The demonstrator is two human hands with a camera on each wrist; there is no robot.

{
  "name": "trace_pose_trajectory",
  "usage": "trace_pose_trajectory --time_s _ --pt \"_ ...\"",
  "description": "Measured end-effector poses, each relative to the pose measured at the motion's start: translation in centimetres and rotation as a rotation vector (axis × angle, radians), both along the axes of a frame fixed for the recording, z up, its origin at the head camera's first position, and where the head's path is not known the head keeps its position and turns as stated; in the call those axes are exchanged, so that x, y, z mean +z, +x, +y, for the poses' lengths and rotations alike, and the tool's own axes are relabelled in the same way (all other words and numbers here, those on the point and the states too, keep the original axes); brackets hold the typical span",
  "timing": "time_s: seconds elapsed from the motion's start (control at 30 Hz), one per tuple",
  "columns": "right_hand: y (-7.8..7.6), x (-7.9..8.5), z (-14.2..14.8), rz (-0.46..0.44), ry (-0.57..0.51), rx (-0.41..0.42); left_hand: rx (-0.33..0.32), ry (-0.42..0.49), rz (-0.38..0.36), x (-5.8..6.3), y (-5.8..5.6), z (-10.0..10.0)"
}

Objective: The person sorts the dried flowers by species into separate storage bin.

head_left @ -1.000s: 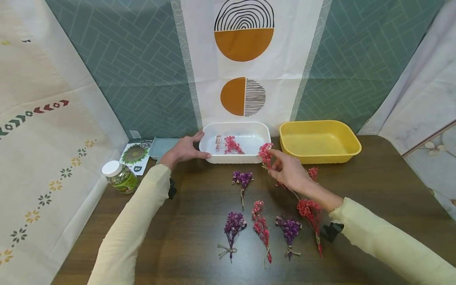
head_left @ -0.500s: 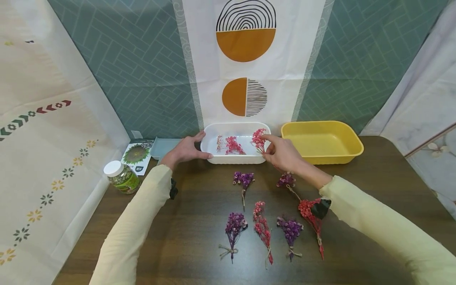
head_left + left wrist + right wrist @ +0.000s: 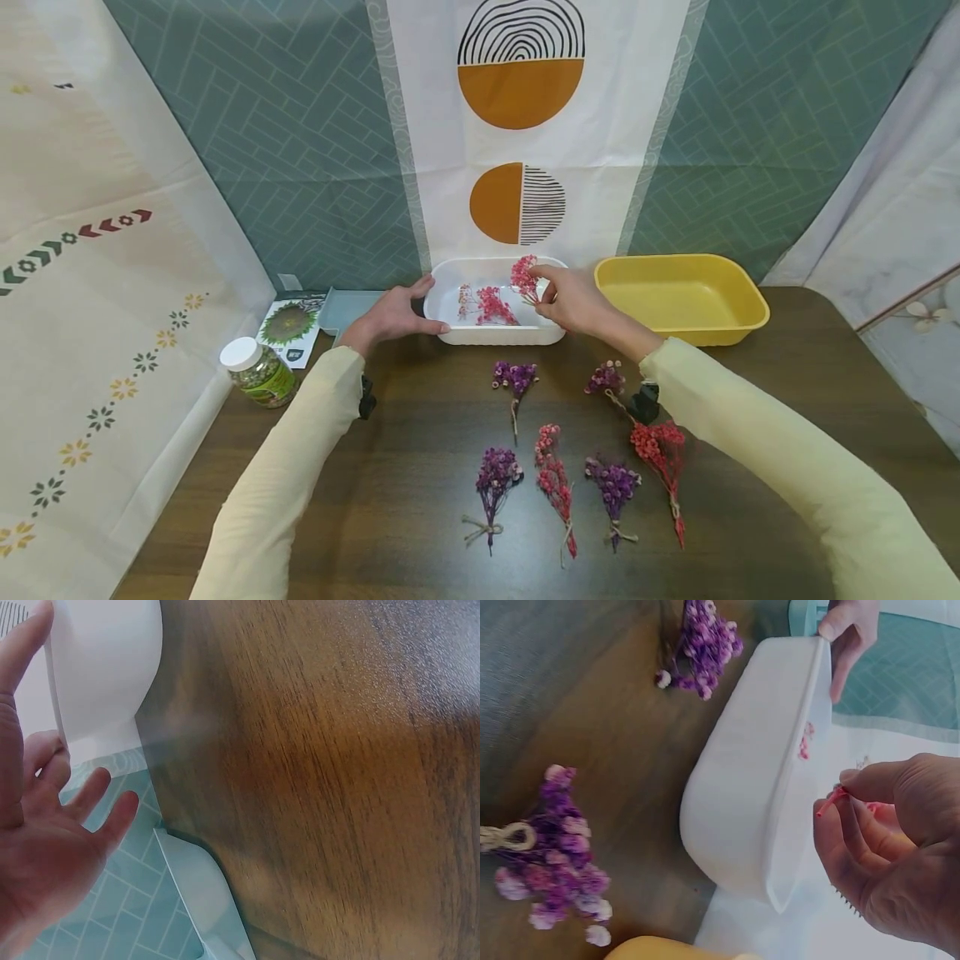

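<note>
A white plastic tub (image 3: 491,336) stands at the back of the table. My left hand (image 3: 386,317) grips its left end, thumb on the front rim and forefinger at the far rim. Over the tub's right half, my right hand (image 3: 581,302) pinches a small bunch of pink dried flowers (image 3: 523,275) by its stems, blooms pointing up and away. In the right wrist view the stem end (image 3: 832,801) shows between thumb and forefinger, and most of the blooms are hidden behind the hand. Another pink bunch (image 3: 493,307) lies inside the tub, with paler sprigs (image 3: 465,300) beside it.
A yellow tub (image 3: 678,335) stands right of the white one. Tied purple bunches (image 3: 493,479) and pink bunches (image 3: 553,479) lie nearer on the table. At left are a white-capped jar (image 3: 258,375), a sunflower packet (image 3: 288,325) and a pale blue tray (image 3: 347,308).
My right hand has carried the pink bunch from in front of the white tub's right corner up over the tub, then further left. My left hand stays on the tub.
</note>
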State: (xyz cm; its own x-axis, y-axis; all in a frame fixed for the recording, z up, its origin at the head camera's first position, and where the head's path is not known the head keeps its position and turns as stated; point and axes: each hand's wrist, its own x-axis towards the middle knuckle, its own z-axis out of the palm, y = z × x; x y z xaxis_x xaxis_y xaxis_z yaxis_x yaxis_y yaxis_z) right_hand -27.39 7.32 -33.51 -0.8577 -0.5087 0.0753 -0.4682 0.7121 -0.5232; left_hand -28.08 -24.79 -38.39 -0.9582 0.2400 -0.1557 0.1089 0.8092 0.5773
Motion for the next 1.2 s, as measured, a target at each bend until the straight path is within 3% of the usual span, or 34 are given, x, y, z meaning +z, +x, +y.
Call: trace_pose_trajectory --time_s 0.37,0.63,1.2 --pt "-2.3 0.3 -1.2 -0.031 0.075 -0.029 -0.003 0.005 0.007 0.1 0.0 0.1" --pt "-3.4 -0.5 -2.1 -0.057 0.11 -0.055 -0.009 0.006 0.006 0.0 -0.1 0.0" --pt "-4.5 -2.7 -2.9 0.043 0.193 -0.021 0.01 0.021 -0.009 0.0 0.0 0.0"
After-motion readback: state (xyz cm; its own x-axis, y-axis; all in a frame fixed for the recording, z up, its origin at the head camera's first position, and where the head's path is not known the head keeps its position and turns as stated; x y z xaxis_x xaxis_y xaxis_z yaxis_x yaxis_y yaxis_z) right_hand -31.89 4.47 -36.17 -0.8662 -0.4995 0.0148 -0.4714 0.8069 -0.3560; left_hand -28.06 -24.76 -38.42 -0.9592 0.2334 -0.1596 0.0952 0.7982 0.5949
